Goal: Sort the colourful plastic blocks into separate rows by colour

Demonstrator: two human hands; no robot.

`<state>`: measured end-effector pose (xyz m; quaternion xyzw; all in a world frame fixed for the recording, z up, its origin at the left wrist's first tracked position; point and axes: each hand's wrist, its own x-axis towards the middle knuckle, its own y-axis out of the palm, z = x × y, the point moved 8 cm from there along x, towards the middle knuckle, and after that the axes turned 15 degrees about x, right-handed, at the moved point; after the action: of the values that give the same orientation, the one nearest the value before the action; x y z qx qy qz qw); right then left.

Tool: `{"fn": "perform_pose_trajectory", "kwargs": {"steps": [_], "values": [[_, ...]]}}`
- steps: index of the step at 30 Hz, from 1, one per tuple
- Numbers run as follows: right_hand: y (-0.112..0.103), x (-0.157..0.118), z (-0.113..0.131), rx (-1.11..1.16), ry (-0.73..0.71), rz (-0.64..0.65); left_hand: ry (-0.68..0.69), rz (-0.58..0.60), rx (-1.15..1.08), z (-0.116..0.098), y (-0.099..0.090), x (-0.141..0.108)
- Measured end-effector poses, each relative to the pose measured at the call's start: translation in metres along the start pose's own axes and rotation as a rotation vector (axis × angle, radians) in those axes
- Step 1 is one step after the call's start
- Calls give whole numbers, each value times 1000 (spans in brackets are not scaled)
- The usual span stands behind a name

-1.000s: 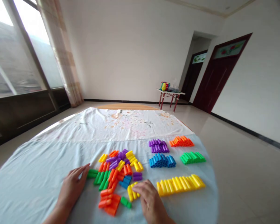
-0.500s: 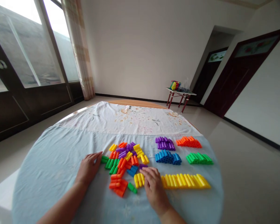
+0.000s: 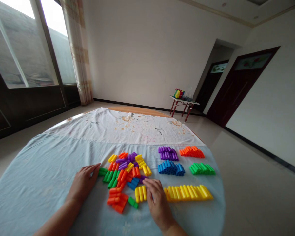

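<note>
At left, my left hand (image 3: pixel 85 179) rests on the blue cloth (image 3: pixel 46 170), fingertips at a green piece (image 3: pixel 103 171); whether it grips, I cannot tell. Centrally lies the mixed pile (image 3: pixel 123 176). My right hand (image 3: pixel 158 200) curves down at a purple piece (image 3: pixel 143 179), grip undeterminable, beside yellow pieces (image 3: pixel 140 194). I judge light fingertip pressure best, sparing neighbours. Rightmost: the yellow row (image 3: pixel 188 193).

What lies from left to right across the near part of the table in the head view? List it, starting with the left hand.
Left hand → orange clump → small green clump → small yellow group → right hand → long yellow row.
</note>
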<state>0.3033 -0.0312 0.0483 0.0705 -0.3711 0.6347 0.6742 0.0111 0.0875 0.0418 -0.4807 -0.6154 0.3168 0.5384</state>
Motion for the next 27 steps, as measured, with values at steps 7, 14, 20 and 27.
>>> {"fn": "perform_pose_trajectory", "kwargs": {"steps": [7, 14, 20, 27], "values": [[-3, 37, -9, -103, 63, -78, -2, 5, 0, 1, 2, 1], [8, 70, -28, -314, 294, 73, 9, 21, -8, 4, 4, 1], [4, 65, -26, -156, 319, 14, 17, 41, -30, 5, 9, 2], [-4, 56, -31, 158, 439, -111, 4, 46, -32, 5, 10, 1]]}}
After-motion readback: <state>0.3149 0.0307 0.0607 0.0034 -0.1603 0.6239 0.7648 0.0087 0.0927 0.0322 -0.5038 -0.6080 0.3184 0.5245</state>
